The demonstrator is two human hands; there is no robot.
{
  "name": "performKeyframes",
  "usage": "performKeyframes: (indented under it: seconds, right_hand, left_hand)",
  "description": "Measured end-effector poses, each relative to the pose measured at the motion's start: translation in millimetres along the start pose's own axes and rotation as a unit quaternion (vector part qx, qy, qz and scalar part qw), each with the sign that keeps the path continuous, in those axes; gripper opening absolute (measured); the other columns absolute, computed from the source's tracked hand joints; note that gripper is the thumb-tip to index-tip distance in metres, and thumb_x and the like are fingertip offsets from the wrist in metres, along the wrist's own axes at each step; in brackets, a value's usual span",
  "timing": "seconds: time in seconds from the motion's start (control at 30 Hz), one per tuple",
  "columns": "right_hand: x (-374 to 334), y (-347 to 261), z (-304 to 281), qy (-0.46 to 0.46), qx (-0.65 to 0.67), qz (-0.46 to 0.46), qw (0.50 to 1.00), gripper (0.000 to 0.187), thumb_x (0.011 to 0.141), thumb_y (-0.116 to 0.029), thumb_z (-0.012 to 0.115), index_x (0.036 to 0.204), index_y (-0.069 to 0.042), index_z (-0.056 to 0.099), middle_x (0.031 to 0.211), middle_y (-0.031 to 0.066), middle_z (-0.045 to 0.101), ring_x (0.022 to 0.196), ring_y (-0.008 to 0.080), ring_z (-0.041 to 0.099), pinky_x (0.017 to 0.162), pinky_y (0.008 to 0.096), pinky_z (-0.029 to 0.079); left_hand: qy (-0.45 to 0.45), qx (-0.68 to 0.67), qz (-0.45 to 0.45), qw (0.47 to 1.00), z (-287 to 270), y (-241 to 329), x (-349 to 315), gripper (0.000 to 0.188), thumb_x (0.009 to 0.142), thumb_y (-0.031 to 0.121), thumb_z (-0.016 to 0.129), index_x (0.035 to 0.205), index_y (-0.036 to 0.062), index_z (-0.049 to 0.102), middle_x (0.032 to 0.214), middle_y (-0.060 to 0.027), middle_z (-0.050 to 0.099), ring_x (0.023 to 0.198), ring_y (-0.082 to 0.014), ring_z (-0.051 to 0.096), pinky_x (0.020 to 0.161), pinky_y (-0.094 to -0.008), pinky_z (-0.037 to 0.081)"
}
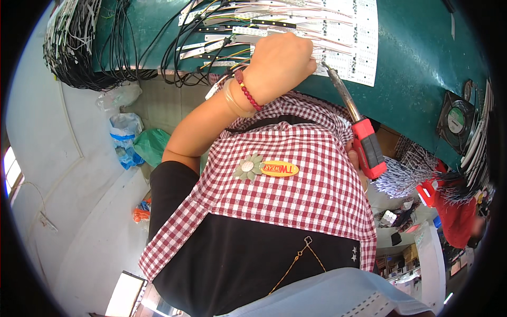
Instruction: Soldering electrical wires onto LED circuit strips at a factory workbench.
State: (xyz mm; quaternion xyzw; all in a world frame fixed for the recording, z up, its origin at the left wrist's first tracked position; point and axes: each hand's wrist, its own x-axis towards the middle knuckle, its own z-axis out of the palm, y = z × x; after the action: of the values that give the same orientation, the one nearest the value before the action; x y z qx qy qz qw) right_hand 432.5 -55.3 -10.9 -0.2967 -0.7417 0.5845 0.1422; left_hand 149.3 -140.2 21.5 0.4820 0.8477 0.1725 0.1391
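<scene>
My left hand (283,62) is curled closed over a row of small light strips (248,31) with thin wires; what its fingers pinch is hidden beneath them. A soldering iron (368,145) with a red and black handle slants up from the right. Its metal tip is close beside my left fingertips, over a white printed sheet (364,47). Behind the handle, only a few fingers of my right hand (352,156) show, closed around the iron. Black cables (171,50) run leftward from the strips.
The green table (409,58) has a black fan (454,119) at its right edge. Bundled black cables (74,58) hang over the left end. Bunches of pale wires (398,177) stand at the lower right. A green plastic bag (152,145) lies beyond my left elbow.
</scene>
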Motion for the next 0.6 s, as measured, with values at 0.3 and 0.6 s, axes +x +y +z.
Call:
performKeyframes:
  seconds: [0.3, 0.6]
  right_hand:
    - [-4, 11, 3, 0.037, 0.008, 0.011, 0.999, 0.023, 0.077, -0.015, 0.070, 0.088, 0.001, 0.059, 0.079, 0.0073, 0.061, 0.066, 0.0153, 0.059, 0.061, 0.0264, 0.047]
    - [-24, 7, -2, 0.065, 0.198, 0.181, 0.961, 0.024, 0.084, -0.023, 0.062, 0.094, -0.002, 0.058, 0.083, 0.0034, 0.059, 0.074, 0.0118, 0.055, 0.066, 0.0277, 0.045]
  left_hand:
    - [-0.008, 0.019, 0.005, 1.000, 2, -1, 0, 0.020, 0.073, 0.021, 0.058, 0.065, 0.0022, 0.061, 0.058, -0.0187, 0.057, 0.058, -0.0348, 0.059, 0.054, -0.0436, 0.047]
    - [0.001, 0.016, -0.001, 1.000, 2, 0, -3, 0.020, 0.072, 0.020, 0.058, 0.063, 0.0023, 0.059, 0.058, -0.0186, 0.057, 0.058, -0.0347, 0.059, 0.054, -0.0436, 0.047]
